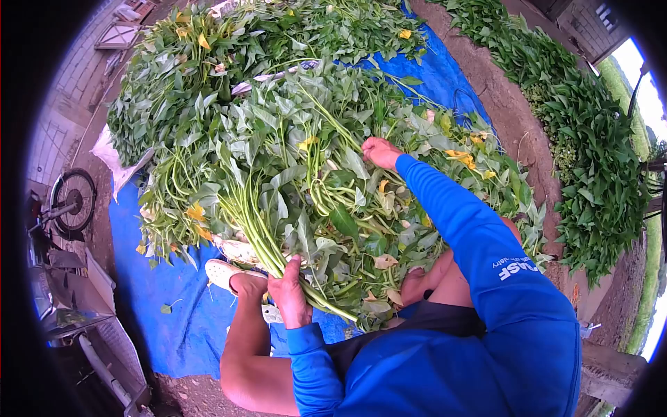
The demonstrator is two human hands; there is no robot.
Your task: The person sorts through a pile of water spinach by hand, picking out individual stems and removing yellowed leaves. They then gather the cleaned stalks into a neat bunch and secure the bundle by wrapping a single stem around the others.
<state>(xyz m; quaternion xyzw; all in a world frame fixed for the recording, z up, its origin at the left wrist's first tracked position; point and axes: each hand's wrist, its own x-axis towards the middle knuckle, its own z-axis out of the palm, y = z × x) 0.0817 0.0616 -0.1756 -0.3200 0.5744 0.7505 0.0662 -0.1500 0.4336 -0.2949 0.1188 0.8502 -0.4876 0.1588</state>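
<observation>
A bundle of long green stems (251, 226) with leafy tops is gripped in my left hand (289, 293), near its lower ends, just above my bent knee. The stem ends poke out to the right below the hand. Further up and right, my right hand (380, 152) is closed around a few thin green stems (332, 124) that run up and left over the heap. Loose leafy greens (264, 118) surround both hands, with yellow leaves (460, 158) scattered among them.
A blue tarp (163, 299) lies under the greens. A bicycle wheel (73, 201) and a metal object (104, 347) are at the left. Another long row of greens (590, 174) lies beyond bare soil (517, 118) at the right. My sandal (222, 274) rests on the tarp.
</observation>
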